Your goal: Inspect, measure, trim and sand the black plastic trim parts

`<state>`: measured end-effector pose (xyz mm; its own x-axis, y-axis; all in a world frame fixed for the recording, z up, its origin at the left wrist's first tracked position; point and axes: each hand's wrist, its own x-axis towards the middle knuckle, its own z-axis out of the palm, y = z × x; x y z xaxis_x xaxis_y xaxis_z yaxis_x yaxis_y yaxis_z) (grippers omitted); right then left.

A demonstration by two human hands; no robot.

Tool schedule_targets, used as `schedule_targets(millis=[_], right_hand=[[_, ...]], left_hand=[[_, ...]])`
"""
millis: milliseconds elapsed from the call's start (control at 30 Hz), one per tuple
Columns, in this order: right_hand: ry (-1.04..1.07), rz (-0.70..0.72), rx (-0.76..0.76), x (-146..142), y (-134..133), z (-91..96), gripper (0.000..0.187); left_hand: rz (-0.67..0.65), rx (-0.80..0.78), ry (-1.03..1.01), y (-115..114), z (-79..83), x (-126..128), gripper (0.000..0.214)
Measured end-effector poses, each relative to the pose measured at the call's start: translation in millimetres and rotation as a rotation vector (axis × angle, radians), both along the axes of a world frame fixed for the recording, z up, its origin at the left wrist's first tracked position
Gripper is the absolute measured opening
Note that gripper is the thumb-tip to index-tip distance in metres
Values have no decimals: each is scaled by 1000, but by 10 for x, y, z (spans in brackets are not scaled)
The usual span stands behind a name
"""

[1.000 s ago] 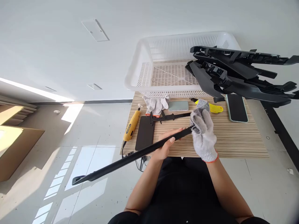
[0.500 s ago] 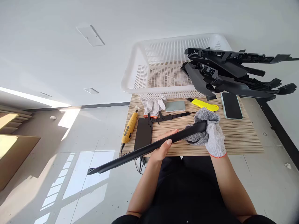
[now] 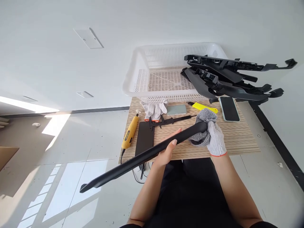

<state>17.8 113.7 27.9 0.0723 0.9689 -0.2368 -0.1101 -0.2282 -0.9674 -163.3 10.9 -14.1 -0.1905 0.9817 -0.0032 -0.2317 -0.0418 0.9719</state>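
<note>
My bare left hand grips a long black plastic trim strip near its middle; the strip slants from the lower left over the floor up to the right. My right hand, in a white knit glove, holds a grey cloth bunched round the strip's upper right end, above the striped wooden table.
On the table lie a yellow rotary tool, a black flat slab, a black caliper, a spare pair of gloves, a yellow scraper and two phones. Behind stand a white basket and stacked black trim parts.
My right hand closed the grey cloth round the strip's right end and stays there. The strip's far left end swung up, then dropped back lower left. The view shifted slightly.
</note>
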Motion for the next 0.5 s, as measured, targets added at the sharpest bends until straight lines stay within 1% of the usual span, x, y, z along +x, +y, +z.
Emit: schedule_targets(millis=[100, 233, 367, 500], right_hand=[[-81, -38, -30, -8, 43, -11, 27], [-122, -82, -49, 18, 79, -99, 31], [-184, -68, 35, 28, 76, -114, 30], [-200, -71, 119, 11, 86, -141, 34]], left_hand=[[-40, 24, 29, -6, 46, 7, 48], [-73, 81, 104, 9, 103, 8, 42], [-100, 197, 153, 26, 118, 43, 43], [-104, 259, 182, 25, 54, 82, 46]])
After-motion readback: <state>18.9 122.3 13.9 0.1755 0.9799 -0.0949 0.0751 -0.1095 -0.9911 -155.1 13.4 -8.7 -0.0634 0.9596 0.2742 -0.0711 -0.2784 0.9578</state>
